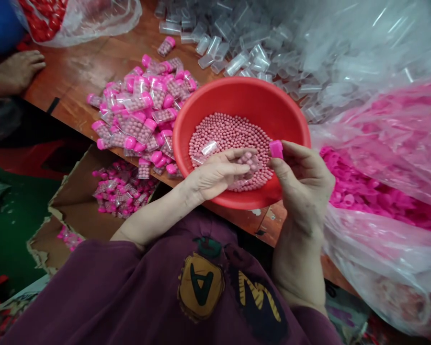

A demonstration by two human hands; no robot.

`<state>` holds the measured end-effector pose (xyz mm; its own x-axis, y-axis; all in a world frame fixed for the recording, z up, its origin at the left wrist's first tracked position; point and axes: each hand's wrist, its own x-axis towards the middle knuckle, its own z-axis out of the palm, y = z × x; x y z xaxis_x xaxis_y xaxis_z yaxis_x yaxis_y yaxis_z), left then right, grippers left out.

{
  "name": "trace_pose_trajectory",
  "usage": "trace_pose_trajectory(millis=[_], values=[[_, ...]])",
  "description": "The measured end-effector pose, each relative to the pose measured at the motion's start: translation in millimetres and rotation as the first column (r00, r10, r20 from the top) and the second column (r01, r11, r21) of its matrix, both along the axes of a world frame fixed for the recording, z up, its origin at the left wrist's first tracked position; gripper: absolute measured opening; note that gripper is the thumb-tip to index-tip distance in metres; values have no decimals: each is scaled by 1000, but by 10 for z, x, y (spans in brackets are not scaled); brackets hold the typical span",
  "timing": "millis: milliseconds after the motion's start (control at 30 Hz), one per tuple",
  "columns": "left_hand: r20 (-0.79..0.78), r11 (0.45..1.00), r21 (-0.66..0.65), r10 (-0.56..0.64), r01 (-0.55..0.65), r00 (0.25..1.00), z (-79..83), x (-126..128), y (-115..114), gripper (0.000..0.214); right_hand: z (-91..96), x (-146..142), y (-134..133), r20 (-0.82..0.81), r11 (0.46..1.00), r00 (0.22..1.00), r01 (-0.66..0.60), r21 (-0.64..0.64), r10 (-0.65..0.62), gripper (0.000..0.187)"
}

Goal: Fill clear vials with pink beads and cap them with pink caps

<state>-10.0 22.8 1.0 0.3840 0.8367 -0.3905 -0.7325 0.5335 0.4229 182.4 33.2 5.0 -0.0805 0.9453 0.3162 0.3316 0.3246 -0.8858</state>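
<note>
Over the red bowl [241, 93], my left hand [217, 173] is closed around a clear plastic container [250, 165] with pink beads inside. My right hand [303, 177] pinches a bright pink cap [276, 149] between thumb and fingers, just right of that container and apart from it. Small pink beads [230, 129] cover the bottom of the bowl. Another clear container [209, 147] lies on the beads, beside my left wrist. Left of the bowl, a heap of bead-filled containers with pink caps [140, 108] rests on the wooden table.
Empty clear containers [237, 62] are piled behind the bowl. At right, a plastic bag holds loose pink caps [362, 191]. A cardboard box [81, 201] with capped containers stands below the table edge. Another person's hand [21, 69] rests at the far left, near a bag of red pieces [45, 17].
</note>
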Motion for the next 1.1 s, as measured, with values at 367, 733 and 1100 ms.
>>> trace_pose_trajectory(millis=[367,733,1100], values=[[-110,998,30,65,-62,992,39,31,-43,25,38,-108,-64,238,981,970,-85,176,41,26],[-242,987,154,88,-51,966,-71,57,-56,40,-75,-141,-93,347,917,935,-80,391,-66,25],[-254,980,184,117,-71,960,-23,82,-88,24,52,111,-51,429,906,889,-307,291,163,24]])
